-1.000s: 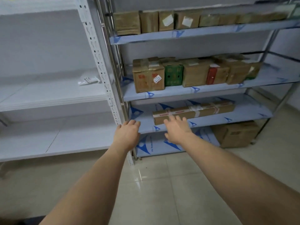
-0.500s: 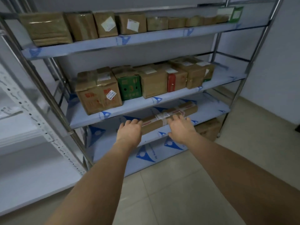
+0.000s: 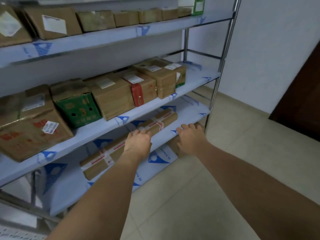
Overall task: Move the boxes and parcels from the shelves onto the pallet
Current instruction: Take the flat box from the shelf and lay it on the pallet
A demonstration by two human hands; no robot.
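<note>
A long flat brown parcel [image 3: 161,120] with red-and-white tape lies slantwise on the third shelf [image 3: 191,110] of a steel rack. My left hand [image 3: 138,142] rests on its middle, fingers laid over the top. My right hand [image 3: 190,138] is at the shelf's front edge, just short of the parcel's right end, fingers relaxed and holding nothing. On the shelf above stand a large brown box [image 3: 31,130], a green box [image 3: 79,110], a plain brown box [image 3: 112,98] and a red-taped box [image 3: 142,89]. No pallet is in view.
The top shelf carries a row of brown boxes [image 3: 52,22]. Another brown box [image 3: 172,146] sits on the bottom level behind my right wrist. The rack's steel post [image 3: 214,90] stands at the right, with tiled floor [image 3: 199,196] and a dark door [image 3: 301,101] beyond.
I have come closer and shifted right along the rack. My left hand moved onto the middle of the long parcel; my right hand slid off it toward the shelf's right front edge.
</note>
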